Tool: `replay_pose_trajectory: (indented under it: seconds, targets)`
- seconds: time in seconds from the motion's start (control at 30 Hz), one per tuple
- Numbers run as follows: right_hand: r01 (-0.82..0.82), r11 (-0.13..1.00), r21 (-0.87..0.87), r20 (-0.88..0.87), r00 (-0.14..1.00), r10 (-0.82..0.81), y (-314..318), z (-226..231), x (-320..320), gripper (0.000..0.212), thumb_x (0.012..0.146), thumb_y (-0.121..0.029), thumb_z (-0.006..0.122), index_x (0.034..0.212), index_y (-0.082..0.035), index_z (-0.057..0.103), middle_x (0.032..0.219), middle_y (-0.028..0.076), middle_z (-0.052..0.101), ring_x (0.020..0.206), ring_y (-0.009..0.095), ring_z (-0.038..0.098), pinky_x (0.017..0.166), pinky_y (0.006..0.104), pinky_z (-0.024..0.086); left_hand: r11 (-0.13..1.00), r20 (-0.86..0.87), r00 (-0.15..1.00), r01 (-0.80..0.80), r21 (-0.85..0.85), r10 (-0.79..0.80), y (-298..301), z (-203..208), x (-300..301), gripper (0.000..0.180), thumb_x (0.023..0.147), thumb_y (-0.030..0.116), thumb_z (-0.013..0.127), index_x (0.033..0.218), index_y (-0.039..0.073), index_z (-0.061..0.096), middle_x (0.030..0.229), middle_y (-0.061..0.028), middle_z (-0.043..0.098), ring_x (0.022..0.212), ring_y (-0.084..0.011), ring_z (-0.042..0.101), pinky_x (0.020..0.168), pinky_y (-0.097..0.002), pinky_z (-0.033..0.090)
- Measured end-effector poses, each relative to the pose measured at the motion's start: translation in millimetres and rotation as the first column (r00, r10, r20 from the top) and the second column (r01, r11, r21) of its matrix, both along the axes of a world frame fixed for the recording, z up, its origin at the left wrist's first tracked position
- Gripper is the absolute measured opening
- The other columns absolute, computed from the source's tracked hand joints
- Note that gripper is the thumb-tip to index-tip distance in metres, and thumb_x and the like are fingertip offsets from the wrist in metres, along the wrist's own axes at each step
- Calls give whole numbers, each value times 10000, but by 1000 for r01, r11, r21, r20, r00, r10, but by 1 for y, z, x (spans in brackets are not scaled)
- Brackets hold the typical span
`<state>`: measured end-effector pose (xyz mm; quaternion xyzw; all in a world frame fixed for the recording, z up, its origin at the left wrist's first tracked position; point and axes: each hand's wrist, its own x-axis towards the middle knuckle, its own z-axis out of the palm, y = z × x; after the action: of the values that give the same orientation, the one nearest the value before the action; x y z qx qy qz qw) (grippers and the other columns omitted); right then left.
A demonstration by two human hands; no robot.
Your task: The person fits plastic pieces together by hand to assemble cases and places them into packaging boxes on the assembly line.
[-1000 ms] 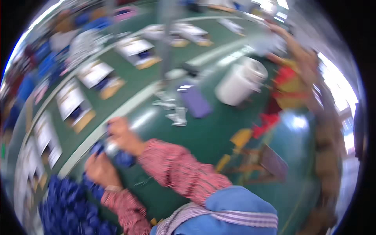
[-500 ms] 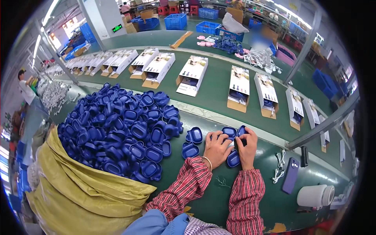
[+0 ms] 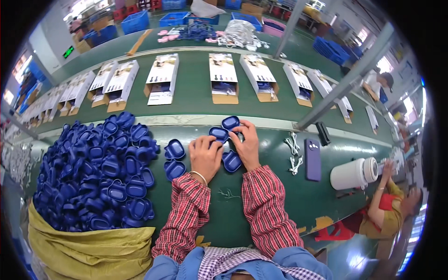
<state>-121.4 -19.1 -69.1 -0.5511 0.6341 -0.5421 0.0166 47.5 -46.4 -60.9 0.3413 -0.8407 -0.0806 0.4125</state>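
My left hand [image 3: 205,156] is low over the green table, fingers bent and close together beside a blue oval plastic case [image 3: 218,134]. Whatever lies under its fingertips is hidden. With thumb and fingertips, my right hand [image 3: 246,143] grips the edge of another blue case [image 3: 230,122] just beyond the first. A third blue case [image 3: 232,162] rests between my wrists, close to the right palm. Left of my left hand lie two more, one case [image 3: 174,149] beyond the other case [image 3: 174,170].
A large heap of blue cases [image 3: 100,172] spills from a yellow sack [image 3: 88,247] at left. Open printed boxes [image 3: 224,70] line the belt beyond a pale rail. White cables [image 3: 294,154], a purple phone [image 3: 312,159] and a white jar [image 3: 350,174] stand right. Another person [image 3: 385,210] sits at far right.
The view has swung to the right, so the table things appear further left and a person shows at far right. My hands stay at the same cases, with little change in their pose.
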Motion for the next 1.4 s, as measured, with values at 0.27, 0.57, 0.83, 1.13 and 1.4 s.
replay_pose_trajectory:
  seconds: [0.27, 0.57, 0.83, 1.13, 1.4]
  targets:
    - [0, 1000, 2, 18, 1000, -1, 4, 1, -3, 193, 825, -74, 757, 986, -18, 667, 1238, 170, 547, 1100, 341, 583, 902, 408, 487, 999, 22, 1000, 7, 45, -8, 4, -2, -5, 157, 850, 176, 703, 991, 107, 708, 1131, -60, 635, 1143, -283, 550, 1001, -488, 356]
    - [-18, 999, -27, 0, 1000, 18, 1, -3, -2, 229, 797, -79, 751, 1001, -14, 671, 1226, 185, 540, 1037, 349, 589, 909, 419, 488, 993, 99, 988, -115, -39, 118, 5, -4, -5, 113, 875, 146, 684, 983, 137, 713, 1129, -21, 655, 1220, -287, 521, 1082, -567, 284]
    - [-18, 999, -29, 55, 998, 20, 0, -9, -3, 139, 790, -38, 726, 905, -13, 653, 1178, 192, 557, 1118, 365, 575, 950, 407, 473, 996, 65, 994, -82, -29, 83, 5, 2, -5, 188, 759, 170, 781, 864, 105, 639, 1110, -70, 613, 1136, -326, 540, 984, -469, 389]
    - [144, 978, -151, 59, 989, -137, 10, 6, -9, 111, 809, -6, 696, 871, -21, 605, 1103, 128, 569, 1045, 335, 603, 847, 418, 508, 992, 88, 993, -64, -109, 74, 9, 6, -3, 189, 755, 149, 790, 871, 100, 649, 1174, -92, 606, 1195, -334, 526, 1046, -500, 341]
    - [91, 993, -79, 81, 993, -85, 3, -6, -11, 129, 785, 7, 708, 847, -9, 596, 1115, 157, 558, 1057, 360, 584, 883, 429, 498, 982, 66, 989, -123, -144, 134, 8, 13, 2, 121, 827, 154, 757, 899, 107, 671, 1236, -96, 586, 1247, -346, 492, 1085, -542, 322]
